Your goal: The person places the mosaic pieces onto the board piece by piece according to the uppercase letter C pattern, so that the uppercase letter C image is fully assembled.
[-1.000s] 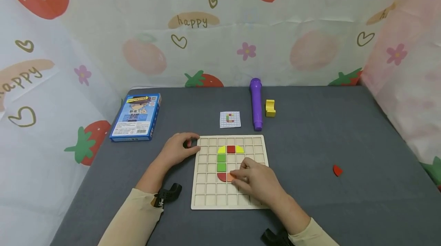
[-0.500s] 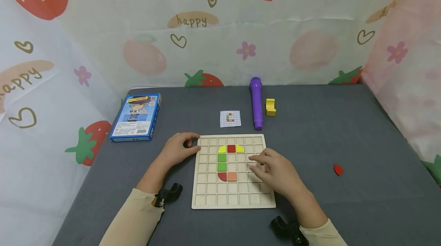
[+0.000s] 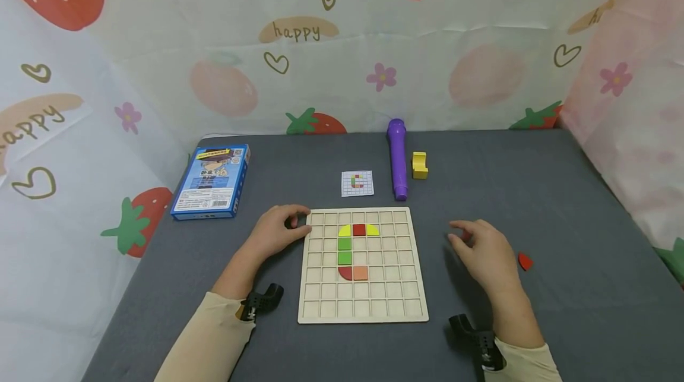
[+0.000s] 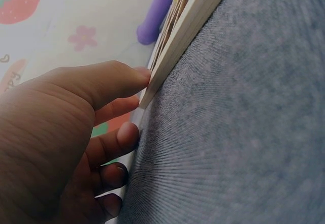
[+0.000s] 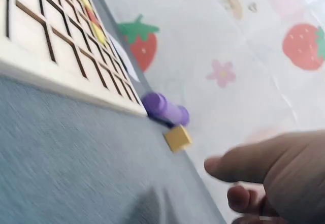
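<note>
A square wooden grid board (image 3: pixel 390 305) lies flat on the dark grey table. Set in its cells are two yellow quarter-rounds (image 3: pixel 345 230), a dark red square (image 3: pixel 359 230), two green squares (image 3: pixel 344 244), a red quarter-round (image 3: pixel 345 274) and an orange square (image 3: pixel 360 273). My left hand (image 3: pixel 275 230) holds the board's far left corner between thumb and index finger, the other fingers loosely bent below. Over the table right of the board hovers my right hand (image 3: pixel 483 254), fingers relaxed, nothing between them. Just beyond it lies a small red pointed piece (image 3: pixel 525 261).
Behind the board lies a small printed pattern card (image 3: pixel 357 183). A purple microphone-shaped stick (image 3: pixel 398 159) and a yellow notched block (image 3: pixel 419 166) are at the back. The blue box (image 3: pixel 211 182) sits at the back left. Printed cloth walls enclose the table.
My right hand has let go of the orange square, leaving it in its cell, and has moved right, off the board toward the red piece. My left hand has stayed at the corner.
</note>
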`<state>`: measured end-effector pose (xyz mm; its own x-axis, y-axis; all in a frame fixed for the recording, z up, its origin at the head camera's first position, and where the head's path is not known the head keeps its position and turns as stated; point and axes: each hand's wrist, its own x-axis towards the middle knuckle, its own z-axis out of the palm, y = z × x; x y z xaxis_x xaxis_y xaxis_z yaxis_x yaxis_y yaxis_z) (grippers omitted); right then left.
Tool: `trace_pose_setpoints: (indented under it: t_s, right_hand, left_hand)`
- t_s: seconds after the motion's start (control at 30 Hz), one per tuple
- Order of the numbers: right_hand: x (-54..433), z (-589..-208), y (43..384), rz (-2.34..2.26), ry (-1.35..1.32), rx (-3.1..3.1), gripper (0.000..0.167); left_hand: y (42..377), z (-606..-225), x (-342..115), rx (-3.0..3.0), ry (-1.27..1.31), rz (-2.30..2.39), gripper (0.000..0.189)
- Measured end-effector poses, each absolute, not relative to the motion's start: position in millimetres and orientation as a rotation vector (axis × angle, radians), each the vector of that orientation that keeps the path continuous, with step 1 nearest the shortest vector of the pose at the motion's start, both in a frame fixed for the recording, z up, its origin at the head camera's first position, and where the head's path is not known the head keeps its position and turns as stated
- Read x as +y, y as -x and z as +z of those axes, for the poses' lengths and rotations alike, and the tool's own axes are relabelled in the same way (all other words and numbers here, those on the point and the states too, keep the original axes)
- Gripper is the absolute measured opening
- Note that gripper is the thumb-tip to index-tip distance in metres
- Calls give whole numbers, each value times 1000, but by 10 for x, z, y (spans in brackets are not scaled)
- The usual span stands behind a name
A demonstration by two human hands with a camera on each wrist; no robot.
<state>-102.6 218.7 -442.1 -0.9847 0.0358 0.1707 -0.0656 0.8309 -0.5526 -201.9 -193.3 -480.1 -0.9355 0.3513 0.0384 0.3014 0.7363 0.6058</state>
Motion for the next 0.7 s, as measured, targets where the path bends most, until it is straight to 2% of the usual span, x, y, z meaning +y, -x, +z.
trace_pose_setpoints:
  t_s: [0.53,0.7]
  right_hand:
    - [2771,-4381,908,911,961,-2896,43]
    - [2875,-4399,905,891,1043,-2952,44]
  left_hand:
    - [2020,-4798,-1936,2853,-530,985,35]
    - [2026,-4812,-1938,2856,-535,975,35]
